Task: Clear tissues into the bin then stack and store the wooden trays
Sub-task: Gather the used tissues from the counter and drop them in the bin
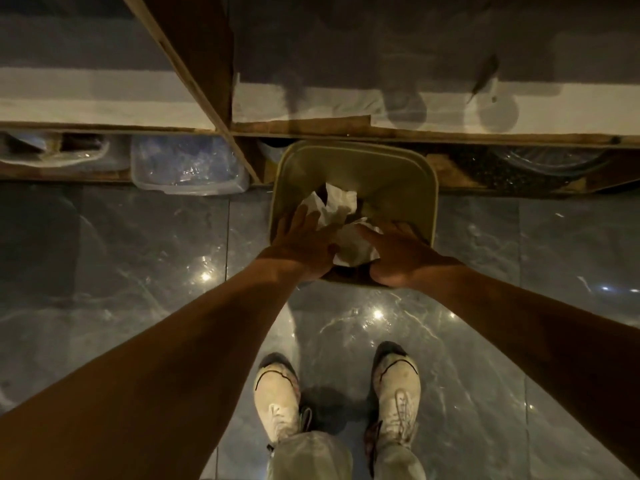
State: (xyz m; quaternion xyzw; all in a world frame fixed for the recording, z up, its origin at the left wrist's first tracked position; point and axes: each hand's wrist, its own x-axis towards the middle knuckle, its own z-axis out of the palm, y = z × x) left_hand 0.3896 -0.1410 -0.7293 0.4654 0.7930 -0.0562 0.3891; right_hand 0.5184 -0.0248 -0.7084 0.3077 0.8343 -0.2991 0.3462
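An olive-green square bin (391,168) stands on the floor under a wooden shelf edge. Crumpled white tissues (337,206) lie in its mouth, and more of the tissue wad (355,251) sits between my two hands. My left hand (303,249) is over the bin's near left rim, fingers straight and spread, its thumb side touching the wad. My right hand (398,252) is over the near right rim, fingers also extended, its edge against the wad. Neither hand curls around the tissues. No wooden trays are in view.
A clear plastic container (187,168) sits on the low shelf left of the bin, with other dim items beside it. A wooden shelf frame (450,135) runs across above the bin. The floor is glossy grey tile (138,254). My white shoes (277,396) stand just behind the bin.
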